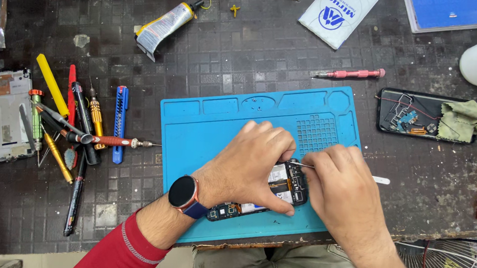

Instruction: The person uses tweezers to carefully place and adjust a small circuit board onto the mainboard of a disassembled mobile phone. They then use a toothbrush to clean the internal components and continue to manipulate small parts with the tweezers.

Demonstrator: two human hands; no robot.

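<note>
The left hand (250, 162) pressed the opened phone (279, 189) on the blue mat (211, 127), near the counter edge. The right hand (342, 190) pinched tweezers (301, 165) into it, mid-disassembly; fine, steady lifting seemed needed next.

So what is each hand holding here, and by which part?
The left hand presses down on the opened phone, fingers over its upper end. The right hand pinches a thin metal tool near its rear; only the tip shows, over the phone.
</note>
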